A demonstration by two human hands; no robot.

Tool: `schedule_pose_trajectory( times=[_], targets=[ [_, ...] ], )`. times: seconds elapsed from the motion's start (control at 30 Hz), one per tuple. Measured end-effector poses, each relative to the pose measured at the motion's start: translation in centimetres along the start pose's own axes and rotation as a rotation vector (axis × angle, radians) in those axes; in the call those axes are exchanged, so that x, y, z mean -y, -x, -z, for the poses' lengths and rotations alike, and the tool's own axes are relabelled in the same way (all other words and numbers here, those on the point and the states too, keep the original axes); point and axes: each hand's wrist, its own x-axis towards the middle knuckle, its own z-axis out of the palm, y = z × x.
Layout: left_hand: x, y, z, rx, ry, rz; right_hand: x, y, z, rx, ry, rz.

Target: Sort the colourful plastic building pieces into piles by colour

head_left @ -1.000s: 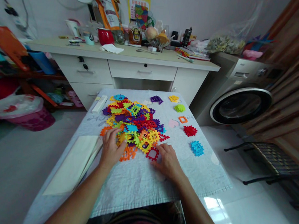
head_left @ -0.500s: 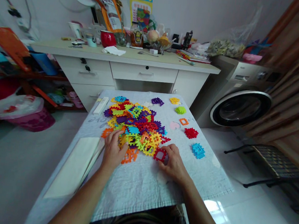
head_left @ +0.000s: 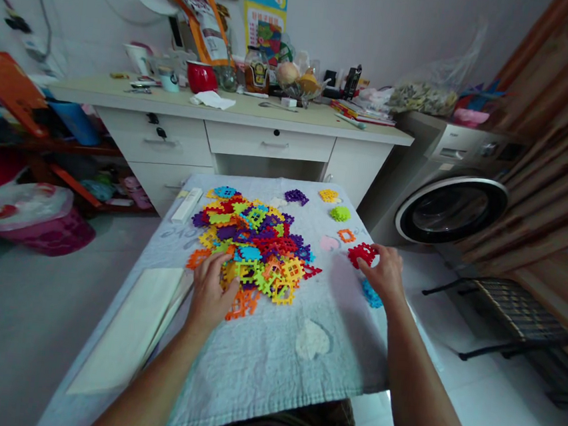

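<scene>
Right now my left hand [head_left: 210, 294] lies palm down on the near edge of the pile of colourful plastic tiles [head_left: 256, 234]. Its fingers are loosely spread over yellow and orange ones, and it grips nothing. My right hand [head_left: 383, 274] is off to the right, well apart from the pile, with its curled fingertips touching the red stack [head_left: 359, 252]. Whether they pinch a tile I cannot tell. Just under that wrist lies the blue stack [head_left: 367, 295]. Everything sits on the pale cloth [head_left: 259, 365].
</scene>
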Motion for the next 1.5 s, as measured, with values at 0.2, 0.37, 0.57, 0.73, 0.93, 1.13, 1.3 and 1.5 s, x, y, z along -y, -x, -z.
schedule_pose_trajectory(
  times=[0.2,0.37,0.57,0.73,0.93,1.13,1.3,1.5],
  targets=[
    [0.0,0.0,0.0,-0.009,-0.002,0.003,0.3,-0.3,-1.3,-0.002,0.089,-0.126],
    [0.0,0.1,-0.1,-0.009,-0.011,-0.003,3.0,1.5,-0.8,0.036,-0.007,0.074],
    [0.2,0.0,-0.2,-0.005,-0.028,-0.011,8.2,4.9,-2.6,0.340,-0.075,0.332],
    [0.3,0.0,-0.1,0.004,-0.023,-0.011,8.8,5.7,-4.1,0.350,-0.055,0.313],
    [0.3,-0.1,-0.1,0.008,-0.032,-0.014,7.5,5.5,-4.4,0.268,-0.051,0.263],
    [0.4,-0.1,-0.2,0.008,-0.038,-0.026,5.1,4.4,-3.8,0.016,-0.089,0.151],
    [0.6,0.0,-0.2,0.009,-0.027,-0.032,2.8,2.1,-1.3,-0.126,0.006,-0.090],
    [0.7,0.0,-0.1,-0.001,-0.026,-0.048,1.9,0.4,-0.2,-0.018,0.149,-0.222]
  ],
)
